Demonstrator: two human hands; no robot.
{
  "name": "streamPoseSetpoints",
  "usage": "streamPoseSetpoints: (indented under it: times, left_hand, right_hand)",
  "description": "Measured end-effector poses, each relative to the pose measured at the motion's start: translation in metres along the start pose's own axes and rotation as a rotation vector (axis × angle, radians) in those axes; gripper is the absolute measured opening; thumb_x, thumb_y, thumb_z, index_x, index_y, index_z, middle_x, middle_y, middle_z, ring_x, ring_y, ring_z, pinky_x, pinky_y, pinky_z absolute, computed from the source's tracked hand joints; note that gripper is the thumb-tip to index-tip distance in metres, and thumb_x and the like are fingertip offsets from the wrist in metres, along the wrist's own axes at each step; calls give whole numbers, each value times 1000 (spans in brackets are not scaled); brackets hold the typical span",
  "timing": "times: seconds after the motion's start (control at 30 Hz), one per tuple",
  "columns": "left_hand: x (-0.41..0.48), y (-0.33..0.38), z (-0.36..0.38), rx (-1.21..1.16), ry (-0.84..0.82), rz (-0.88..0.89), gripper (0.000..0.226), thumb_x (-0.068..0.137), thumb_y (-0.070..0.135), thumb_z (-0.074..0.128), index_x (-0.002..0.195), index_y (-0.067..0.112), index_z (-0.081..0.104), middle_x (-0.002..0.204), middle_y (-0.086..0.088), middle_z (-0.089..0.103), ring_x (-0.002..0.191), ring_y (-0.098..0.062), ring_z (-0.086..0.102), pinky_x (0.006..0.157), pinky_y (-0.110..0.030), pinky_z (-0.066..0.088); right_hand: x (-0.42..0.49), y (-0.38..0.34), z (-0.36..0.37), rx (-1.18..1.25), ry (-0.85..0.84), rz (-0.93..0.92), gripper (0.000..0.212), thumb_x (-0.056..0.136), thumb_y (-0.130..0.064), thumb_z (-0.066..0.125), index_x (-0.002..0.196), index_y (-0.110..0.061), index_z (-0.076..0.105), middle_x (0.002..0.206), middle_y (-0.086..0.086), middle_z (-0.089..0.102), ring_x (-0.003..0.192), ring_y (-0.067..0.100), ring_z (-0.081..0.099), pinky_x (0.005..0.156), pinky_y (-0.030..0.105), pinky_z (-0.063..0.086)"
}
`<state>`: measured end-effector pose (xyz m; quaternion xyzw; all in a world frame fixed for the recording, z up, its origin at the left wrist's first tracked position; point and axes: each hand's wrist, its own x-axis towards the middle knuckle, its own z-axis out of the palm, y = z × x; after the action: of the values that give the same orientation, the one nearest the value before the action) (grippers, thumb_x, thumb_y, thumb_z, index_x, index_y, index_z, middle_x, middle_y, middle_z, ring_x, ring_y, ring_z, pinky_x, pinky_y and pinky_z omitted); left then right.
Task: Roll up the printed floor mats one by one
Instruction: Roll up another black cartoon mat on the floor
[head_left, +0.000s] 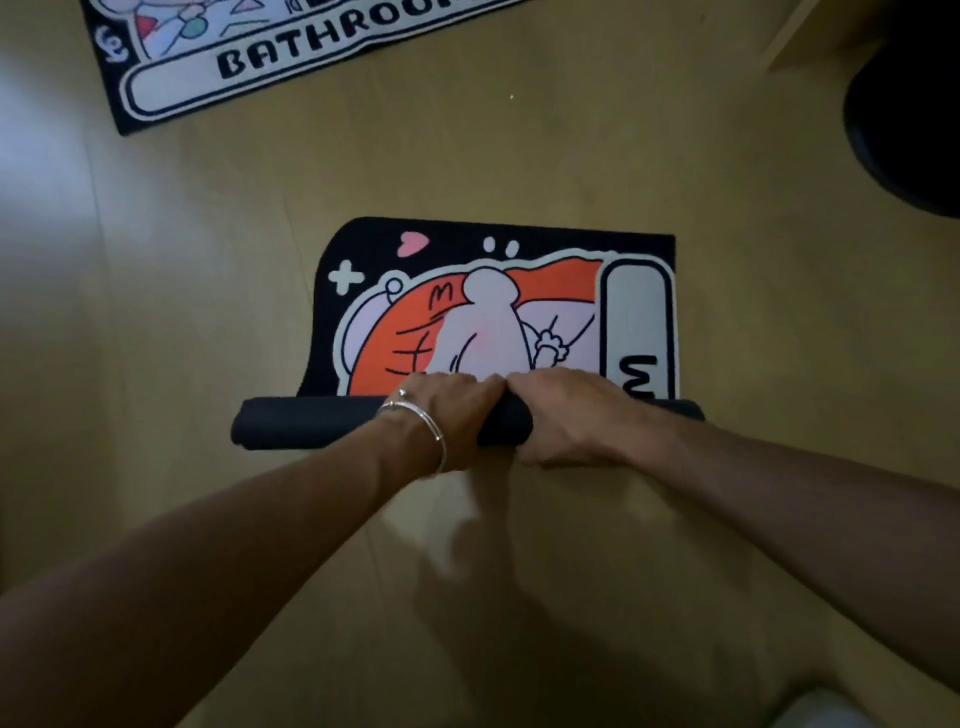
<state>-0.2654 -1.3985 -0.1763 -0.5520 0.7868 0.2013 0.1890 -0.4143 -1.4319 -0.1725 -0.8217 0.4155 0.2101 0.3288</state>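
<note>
A black printed floor mat (498, 306) with an orange and white cartoon lies on the wooden floor, its near part wound into a dark roll (306, 426). My left hand (447, 410), with bangles on the wrist, grips the roll's middle. Right beside it, my right hand (566, 415) grips the roll too, fingers curled over the top. The two hands touch at the knuckles. The far half of the mat stays flat. A second mat (291, 47) printed BATHROOM lies flat at the top left.
A dark round object (904, 119) stands on the floor at the upper right, next to a pale furniture edge (795, 36). Bare wooden floor (208, 260) surrounds the mats.
</note>
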Motion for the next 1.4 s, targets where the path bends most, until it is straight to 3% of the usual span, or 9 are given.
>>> streamPoseSetpoints:
  times: [0.1,0.27,0.4,0.57,0.7,0.9,1.03,1.2,1.4]
  left_hand:
    - [3,-5,-5,-165,-91,-23,51,81,46,63,124,25,45,108,-2,63,90,-23,63,73,-32,51]
    - [-4,5,7,66,84,19,48,86,34,59,127,21,36,111,-3,57,93,-24,61,66,-34,44]
    - [3,-3,-4,-117,-48,-44,48,82,39,63,122,23,44,106,-3,62,88,-22,61,70,-32,49]
    - [-2,3,2,65,79,-1,43,84,33,61,121,21,41,108,-2,57,92,-23,59,65,-31,41]
    - [5,-5,-9,-109,-106,-40,47,80,39,66,120,22,48,105,-2,63,84,-19,60,69,-29,45]
    - [-1,2,-3,49,29,13,47,84,34,63,122,20,40,110,-3,58,93,-21,59,67,-31,41]
    - [6,-5,-10,-92,-119,-35,42,82,37,64,117,21,47,101,0,61,78,-17,54,68,-30,46]
    - [-5,-1,1,112,185,22,46,88,38,56,125,22,35,111,-2,54,97,-21,57,73,-35,44]
    - [1,-13,-15,-172,-95,-68,58,77,46,67,126,26,43,110,-1,62,94,-22,62,74,-32,48]
  right_hand:
    - [0,-3,7,-139,136,-53,42,78,-31,67,111,-23,42,101,-3,54,86,17,53,73,32,39]
    - [-2,2,-2,49,-61,43,48,72,-30,69,114,-27,48,91,-5,56,77,14,55,69,31,48]
    - [0,-4,5,-168,141,-26,46,79,-34,67,116,-22,41,109,0,55,95,20,55,80,35,42]
    - [0,1,-8,113,-112,57,36,70,-31,71,97,-28,48,88,-2,60,74,13,58,61,29,48]
    - [-1,-7,5,-169,137,-30,47,77,-36,69,113,-23,43,102,-1,56,90,21,56,76,34,40]
    - [-4,0,-1,82,-20,49,43,72,-31,70,109,-25,49,90,-4,55,76,15,55,65,32,48]
    - [-4,-5,9,-120,192,-32,41,79,-34,67,109,-24,43,100,-1,53,86,17,51,77,34,41]
    - [-3,0,-6,157,-32,33,28,70,-30,69,85,-30,45,79,-6,55,72,16,56,56,28,40]
    - [-2,-10,0,-143,189,-56,49,76,-37,69,115,-24,43,107,-1,56,93,20,55,72,32,41]
